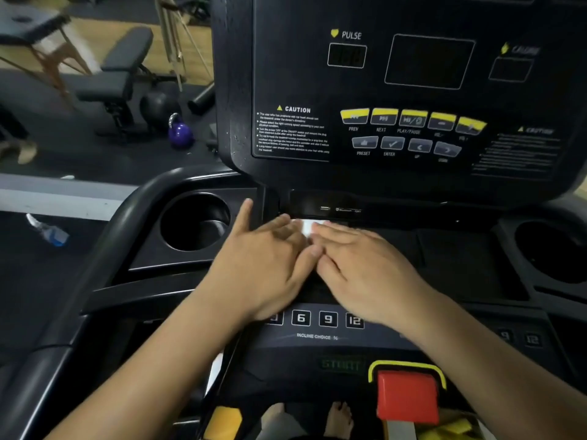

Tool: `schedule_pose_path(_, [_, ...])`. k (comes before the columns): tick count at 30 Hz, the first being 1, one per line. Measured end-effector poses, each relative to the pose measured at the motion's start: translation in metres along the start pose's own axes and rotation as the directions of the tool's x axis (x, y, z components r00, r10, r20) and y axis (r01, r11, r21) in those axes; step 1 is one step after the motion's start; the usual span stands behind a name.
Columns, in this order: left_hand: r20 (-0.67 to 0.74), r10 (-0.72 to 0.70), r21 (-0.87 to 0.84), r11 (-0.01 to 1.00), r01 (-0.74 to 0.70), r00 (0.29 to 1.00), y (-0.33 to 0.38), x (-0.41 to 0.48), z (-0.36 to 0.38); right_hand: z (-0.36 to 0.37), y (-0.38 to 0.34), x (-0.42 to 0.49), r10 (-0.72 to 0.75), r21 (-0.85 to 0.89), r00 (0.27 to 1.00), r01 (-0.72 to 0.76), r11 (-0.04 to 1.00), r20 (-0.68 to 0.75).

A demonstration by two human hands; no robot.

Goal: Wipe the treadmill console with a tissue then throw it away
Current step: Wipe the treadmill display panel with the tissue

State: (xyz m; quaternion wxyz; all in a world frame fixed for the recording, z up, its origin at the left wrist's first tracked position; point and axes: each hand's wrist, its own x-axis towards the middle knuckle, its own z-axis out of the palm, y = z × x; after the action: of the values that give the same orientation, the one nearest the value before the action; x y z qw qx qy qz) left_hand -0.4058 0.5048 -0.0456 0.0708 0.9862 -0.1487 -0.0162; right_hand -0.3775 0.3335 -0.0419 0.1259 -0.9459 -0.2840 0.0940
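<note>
1. The tissue (pixel 306 226) lies on the flat shelf of the treadmill console (pixel 460 258), showing only between the fingertips of both hands.
2. The left hand (pixel 270 258) and right hand (pixel 359 265) lie flat, fingers extended, pressing it down; neither is nearer.
3. Its long axis is hidden.
4. The left cup holder (pixel 193 222) and right cup holder (pixel 552 252) look empty.
</note>
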Motion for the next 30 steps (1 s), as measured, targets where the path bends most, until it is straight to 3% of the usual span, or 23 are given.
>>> schedule_pose_path(5, [-0.039,0.03,0.092,0.995,-0.027,0.999,-0.016,-0.023,0.002,0.012,-0.022,0.002,-0.002,0.029,1.0,0.002,1.0,0.016])
schedule_pose_path(13, [-0.038,0.127,-0.032,0.991,-0.128,0.991,0.012,-0.042,0.003,0.002,-0.008,-0.045,-0.029,0.014,0.999,0.029,0.999,0.016])
schedule_pose_path(18, [0.0,0.035,-0.001,0.999,-0.035,0.999,0.025,0.008,0.01,-0.003,0.017,-0.016,0.048,-0.032,0.998,-0.049,0.998,-0.031])
schedule_pose_path(24, [-0.019,0.126,-0.1,0.987,-0.127,0.992,0.027,-0.032,-0.002,0.003,0.002,-0.056,-0.073,0.07,0.996,0.077,0.995,-0.053])
schedule_pose_path(30, [0.012,0.241,-0.143,0.961,-0.236,0.971,0.093,0.005,0.015,-0.011,0.063,-0.094,0.085,0.035,0.987,-0.081,0.996,-0.138])
